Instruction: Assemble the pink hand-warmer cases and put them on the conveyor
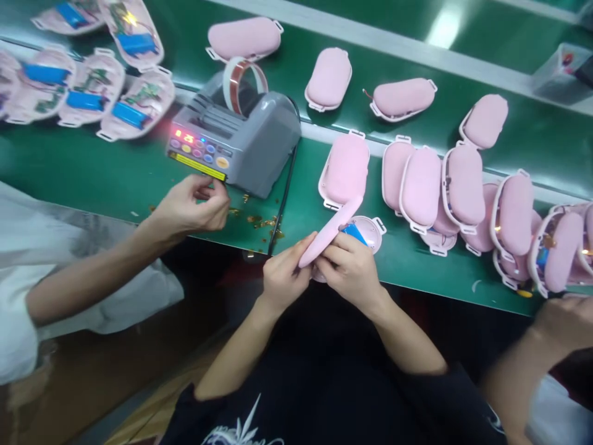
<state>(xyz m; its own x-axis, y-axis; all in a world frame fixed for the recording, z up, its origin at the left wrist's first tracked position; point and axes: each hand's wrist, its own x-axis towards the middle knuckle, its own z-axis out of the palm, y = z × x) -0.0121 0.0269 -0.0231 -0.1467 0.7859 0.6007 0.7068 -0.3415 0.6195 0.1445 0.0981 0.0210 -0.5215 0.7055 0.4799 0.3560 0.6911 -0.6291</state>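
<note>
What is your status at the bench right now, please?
Left-hand grip on tilted pink cover. Right-hand grip beside it, near blue block. Pink case just beyond the cover. Co-worker's hand off left at tape dispenser, apart from both.

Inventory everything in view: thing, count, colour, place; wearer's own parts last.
Bench: one, green, across view
Open shells: at least seven, pale pink, upper left and centre
Blocks: several, blue, in shells
Tape machine: one, grey, left of centre
Roll: one, copper and white, atop machine
Cable: one, black, beside machine
Scraps: uncountable, amber, before machine
Cases: many, some overlapping, pink, centre and right
Container: one, pale, upper right
Co-workers' hands: two, bare, by machine and right edge
Panel: one, pink, lower centre
Shirt: one, black, bottom centre
Left hand: one, bare, on panel
Right hand: one, bare, at panel
</note>
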